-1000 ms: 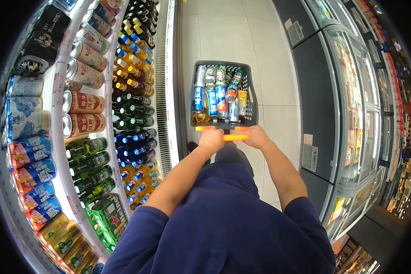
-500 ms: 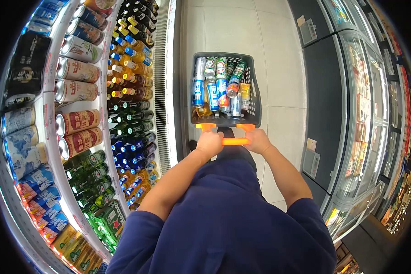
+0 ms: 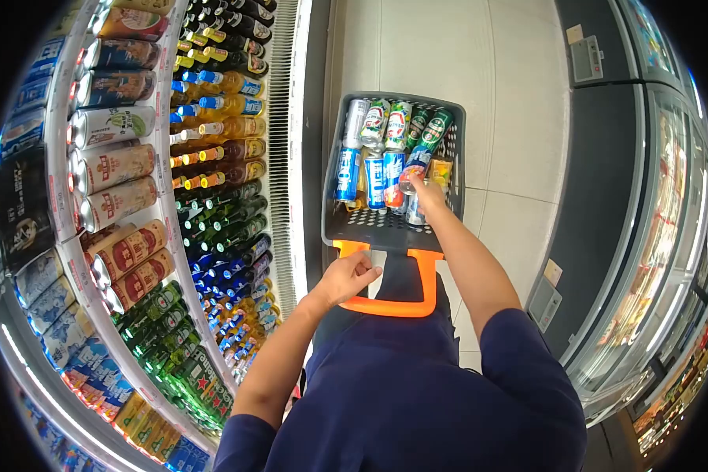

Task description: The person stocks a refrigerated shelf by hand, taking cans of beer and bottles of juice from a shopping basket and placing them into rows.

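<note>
My right hand (image 3: 428, 197) reaches into a dark grey shopping basket (image 3: 346, 230), its fingers closed around the lower end of a blue and red drink can (image 3: 414, 171). Part of that can is hidden by the fingers. My left hand (image 3: 349, 278) is over the left side of the orange basket handle (image 3: 393, 307), loosely curled, with thumb and fingers apart. Inside the basket are several cans: blue and white cans (image 3: 348, 175), white and green cans (image 3: 375, 122) and a dark green can (image 3: 435, 130). A yellow packet (image 3: 441, 171) lies at the right.
Tall shelves of drinks rise on the left, with beer cans (image 3: 118, 167) and rows of bottles (image 3: 232, 104). A vent grille (image 3: 282, 118) runs along their base. Pale floor tiles (image 3: 519, 228) stretch to the glass-fronted cooler (image 3: 645, 228) on the right.
My right hand has left the handle and moved forward onto a can in the basket. The handle has tilted down toward my body. My left hand has loosened and shifted lower.
</note>
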Demonstrator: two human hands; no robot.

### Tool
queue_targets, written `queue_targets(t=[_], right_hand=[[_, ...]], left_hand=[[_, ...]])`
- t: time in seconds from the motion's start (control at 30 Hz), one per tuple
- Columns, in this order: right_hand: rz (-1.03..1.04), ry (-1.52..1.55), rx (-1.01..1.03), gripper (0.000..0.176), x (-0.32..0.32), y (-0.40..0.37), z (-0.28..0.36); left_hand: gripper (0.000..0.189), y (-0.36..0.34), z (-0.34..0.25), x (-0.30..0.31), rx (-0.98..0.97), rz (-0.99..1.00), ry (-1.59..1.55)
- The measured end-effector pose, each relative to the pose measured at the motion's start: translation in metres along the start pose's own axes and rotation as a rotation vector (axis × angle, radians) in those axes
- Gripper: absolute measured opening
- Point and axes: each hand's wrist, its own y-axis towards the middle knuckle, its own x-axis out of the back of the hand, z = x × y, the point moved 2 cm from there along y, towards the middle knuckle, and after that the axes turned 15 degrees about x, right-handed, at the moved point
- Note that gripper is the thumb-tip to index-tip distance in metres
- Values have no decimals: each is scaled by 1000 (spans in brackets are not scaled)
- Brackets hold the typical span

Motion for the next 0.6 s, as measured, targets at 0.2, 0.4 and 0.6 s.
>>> queue_targets(t=[0.2,0.4,0.6], right_hand=[[-152,353,-212,65,-48,51,-8],[-239,490,-143,62,-26,32,-16],[-12,48,336,64,44,-74,55]], left_hand=[[43,11,-16,-10,32,-155,124],[47,6,-6,-27,-2,-118,137],[50,-7,-15,-12,-75,-213,168]])
